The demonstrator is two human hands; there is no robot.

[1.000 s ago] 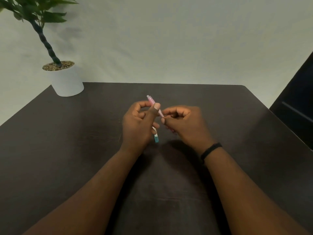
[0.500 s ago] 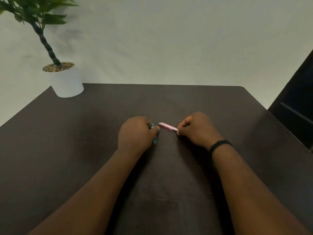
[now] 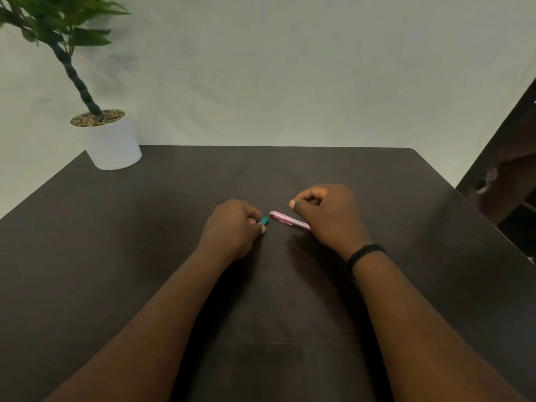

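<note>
Centrally in the frame, the left grip (image 3: pixel 233 227) is curled round a teal piece (image 3: pixel 264 220); the right grip (image 3: pixel 329 216) is clamped on a pink pen (image 3: pixel 290 220), just beside it, low over the dark surface (image 3: pixel 130 256).

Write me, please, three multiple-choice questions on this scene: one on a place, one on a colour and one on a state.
1. Where on the table does the potted plant stand?
A. near right corner
B. far left corner
C. middle

2. What colour is the pen in the right hand?
A. pink
B. yellow
C. black

3. What is the left hand doing?
A. lying flat
B. gripping a teal piece
C. hanging off the edge

Answers: 1 B, it stands at the far left corner; 2 A, the part showing is pink; 3 B, it is curled round the piece.
</note>
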